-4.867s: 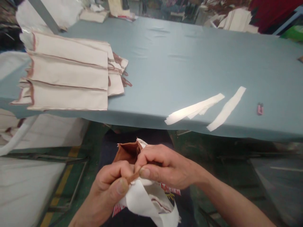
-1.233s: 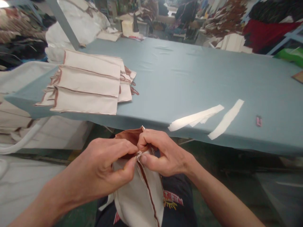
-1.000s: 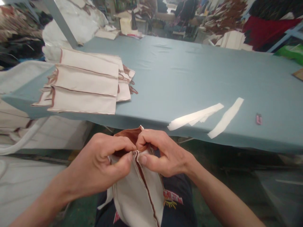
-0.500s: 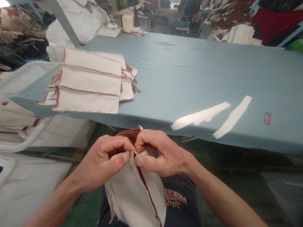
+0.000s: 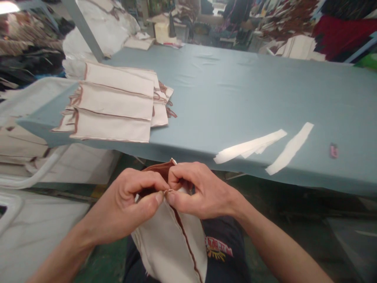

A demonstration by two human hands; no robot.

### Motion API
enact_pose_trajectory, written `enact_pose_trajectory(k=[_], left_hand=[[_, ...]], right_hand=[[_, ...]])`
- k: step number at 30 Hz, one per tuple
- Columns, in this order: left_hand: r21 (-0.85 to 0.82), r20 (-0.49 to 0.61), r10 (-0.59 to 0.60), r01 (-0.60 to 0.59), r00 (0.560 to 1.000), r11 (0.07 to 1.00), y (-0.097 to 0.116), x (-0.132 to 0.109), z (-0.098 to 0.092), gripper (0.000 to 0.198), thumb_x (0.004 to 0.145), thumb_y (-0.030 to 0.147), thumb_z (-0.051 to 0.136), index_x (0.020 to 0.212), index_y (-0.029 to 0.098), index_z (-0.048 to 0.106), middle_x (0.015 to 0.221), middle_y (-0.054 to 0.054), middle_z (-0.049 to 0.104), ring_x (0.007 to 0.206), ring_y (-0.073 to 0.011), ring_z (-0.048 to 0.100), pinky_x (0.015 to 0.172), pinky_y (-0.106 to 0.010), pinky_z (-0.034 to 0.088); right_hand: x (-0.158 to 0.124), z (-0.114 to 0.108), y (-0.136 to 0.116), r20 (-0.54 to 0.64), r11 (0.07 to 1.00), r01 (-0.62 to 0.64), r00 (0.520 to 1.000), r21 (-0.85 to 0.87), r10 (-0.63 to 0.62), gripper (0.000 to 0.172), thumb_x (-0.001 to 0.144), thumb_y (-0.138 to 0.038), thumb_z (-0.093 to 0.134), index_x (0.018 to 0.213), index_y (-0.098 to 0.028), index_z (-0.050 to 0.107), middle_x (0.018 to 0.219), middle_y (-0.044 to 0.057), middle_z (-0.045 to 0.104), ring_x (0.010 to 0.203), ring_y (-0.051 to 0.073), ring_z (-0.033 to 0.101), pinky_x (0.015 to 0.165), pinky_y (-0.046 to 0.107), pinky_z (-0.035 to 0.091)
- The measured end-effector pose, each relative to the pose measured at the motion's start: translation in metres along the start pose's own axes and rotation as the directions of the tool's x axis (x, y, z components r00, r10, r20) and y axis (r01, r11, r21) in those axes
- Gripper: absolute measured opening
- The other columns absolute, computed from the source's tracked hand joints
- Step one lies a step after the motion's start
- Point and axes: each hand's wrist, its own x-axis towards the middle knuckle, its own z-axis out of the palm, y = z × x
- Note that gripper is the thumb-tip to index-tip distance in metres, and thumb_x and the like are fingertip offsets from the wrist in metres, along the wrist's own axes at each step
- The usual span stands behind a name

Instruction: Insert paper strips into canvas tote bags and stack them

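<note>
A cream fabric piece with brown seams hangs over my lap, its brown inner side showing at the top. My left hand pinches its upper edge between thumb and forefinger, just left of a brown seam. Right beside it, my right hand pinches the same edge, the two thumb tips almost touching. Whatever small part lies between the fingertips is mostly hidden. On the table to the left lies a stack of similar cream pieces with brown edging and small brown loops.
The blue-green table spans the view ahead. White strips and another white strip lie near its front edge, with a small pink object to their right. White plastic bins stand at left.
Both hands keep their pinch on the fabric's edge, the thumbs shifting slightly and coming closer together. The view has moved a little; the table things stay put.
</note>
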Motion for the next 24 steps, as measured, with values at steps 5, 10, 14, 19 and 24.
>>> enact_pose_trajectory(k=[5,10,14,19,24], left_hand=[[0.019,-0.025,0.038,-0.037,0.999,0.999,0.009,-0.007,0.002,0.024,0.089,0.009,0.053,0.084,0.021,0.072,0.076,0.004,0.074,0.066,-0.0114,0.067,0.066,-0.019,0.051],[-0.122,0.062,-0.124,0.13,0.99,0.984,0.007,-0.007,0.002,0.015,0.091,0.024,0.062,0.078,0.02,0.068,0.073,0.004,0.062,0.064,-0.0119,0.057,0.057,-0.019,0.046],[-0.263,0.173,-0.205,0.246,0.963,0.933,-0.002,-0.008,0.0,0.025,0.094,0.032,0.066,0.073,0.019,0.061,0.073,0.004,0.058,0.064,-0.011,0.052,0.056,-0.018,0.044],[-0.131,0.214,-0.199,0.23,0.956,0.964,-0.008,-0.016,-0.002,0.03,0.1,0.035,0.061,0.075,0.019,0.066,0.065,0.004,0.057,0.059,-0.0114,0.05,0.053,-0.019,0.042],[-0.021,0.134,-0.182,0.186,0.974,0.982,-0.009,-0.022,-0.001,0.027,0.099,0.029,0.061,0.076,0.019,0.07,0.067,0.001,0.066,0.058,-0.0123,0.058,0.053,-0.019,0.044]], right_hand=[[-0.003,-0.001,-0.017,0.062,0.998,-0.067,0.996,-0.017,0.068,0.027,0.074,-0.025,0.064,0.069,-0.023,0.038,0.067,-0.008,0.04,0.064,0.01,0.036,0.058,0.028,0.027],[-0.006,0.0,-0.019,0.067,0.996,-0.08,0.994,-0.046,0.083,0.028,0.079,-0.023,0.07,0.071,-0.022,0.043,0.068,-0.008,0.045,0.065,0.011,0.04,0.06,0.028,0.029],[-0.009,-0.004,-0.01,0.117,1.0,-0.031,0.993,0.006,0.03,0.031,0.091,-0.033,0.076,0.076,-0.02,0.052,0.071,-0.007,0.05,0.066,0.01,0.043,0.061,0.026,0.032],[-0.013,-0.013,-0.008,0.214,0.998,-0.017,0.977,0.066,0.002,0.018,0.098,-0.03,0.076,0.09,-0.018,0.066,0.081,-0.004,0.064,0.07,0.01,0.052,0.065,0.023,0.04],[-0.014,-0.013,-0.007,0.199,0.996,0.083,0.976,0.016,-0.085,0.006,0.099,-0.018,0.071,0.094,-0.017,0.069,0.087,-0.002,0.069,0.074,0.011,0.058,0.07,0.024,0.044]])
